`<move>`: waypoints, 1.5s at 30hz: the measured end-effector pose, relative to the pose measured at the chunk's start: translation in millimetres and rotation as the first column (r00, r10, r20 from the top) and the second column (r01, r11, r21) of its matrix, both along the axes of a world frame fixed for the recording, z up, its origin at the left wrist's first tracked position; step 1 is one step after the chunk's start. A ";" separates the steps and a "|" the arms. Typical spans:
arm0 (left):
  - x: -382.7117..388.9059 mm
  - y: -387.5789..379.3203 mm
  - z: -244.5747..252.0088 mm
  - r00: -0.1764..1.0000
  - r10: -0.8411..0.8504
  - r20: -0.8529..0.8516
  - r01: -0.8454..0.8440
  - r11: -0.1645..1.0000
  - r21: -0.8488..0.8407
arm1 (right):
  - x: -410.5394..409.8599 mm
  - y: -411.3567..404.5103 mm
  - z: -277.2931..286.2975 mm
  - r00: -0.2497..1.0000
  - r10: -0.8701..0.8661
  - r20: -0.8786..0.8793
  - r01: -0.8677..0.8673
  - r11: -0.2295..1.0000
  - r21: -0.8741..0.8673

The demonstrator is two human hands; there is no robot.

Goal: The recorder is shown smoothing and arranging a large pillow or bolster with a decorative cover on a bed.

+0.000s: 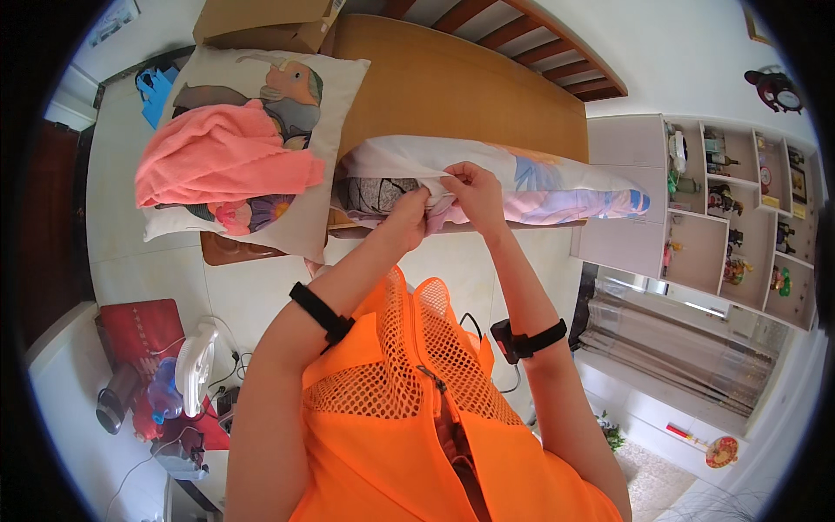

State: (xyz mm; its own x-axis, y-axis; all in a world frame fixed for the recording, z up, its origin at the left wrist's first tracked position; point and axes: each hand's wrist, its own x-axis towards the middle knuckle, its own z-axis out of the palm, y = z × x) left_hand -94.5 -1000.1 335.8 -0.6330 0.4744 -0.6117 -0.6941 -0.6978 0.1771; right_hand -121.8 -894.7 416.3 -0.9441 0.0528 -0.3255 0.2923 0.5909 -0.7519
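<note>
A long white fabric cover (561, 179) printed in pastel blue, pink and orange lies along the front edge of a wooden bed board (463, 85). From its left end shows a grey cushion (375, 194) with dark line patterns, the rest hidden inside. My left hand (409, 218) grips bunched white cloth at the cover's opening, its fingertips partly hidden in the folds. Beside it, my right hand (477, 196) pinches the edge of the same cover between thumb and fingers.
On the left lies a printed cushion (346, 98) with a coral towel (222, 153) on it. A cardboard box (261, 23) sits behind. Wooden slats (541, 52) rise at the back. A shelf unit (691, 238) stands right; a white fan (196, 368) is lower left.
</note>
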 end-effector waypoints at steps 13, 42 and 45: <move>28.0 -53.9 20.3 0.810 -0.388 -0.440 0.183 0.879 -0.440 | -17.0 -9.4 14.8 0.981 0.092 0.172 -0.016 0.916 -0.402; 5.9 -80.1 61.2 0.448 -0.750 -0.487 -0.800 -0.093 -0.593 | 124.6 128.8 -62.5 0.997 0.073 -0.041 -0.062 0.973 0.221; 6.5 -3.2 84.4 0.111 -0.948 -0.299 -0.758 0.114 -0.643 | 111.9 125.8 -59.1 0.991 0.083 -0.107 -0.058 0.975 0.216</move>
State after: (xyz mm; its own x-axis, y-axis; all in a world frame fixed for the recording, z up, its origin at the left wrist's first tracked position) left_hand -88.0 -1003.3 420.2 -0.8233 0.4716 0.3159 0.5653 0.6313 0.5310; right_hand -9.8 -768.9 357.1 -0.9783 0.0407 -0.2030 0.1629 0.7563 -0.6336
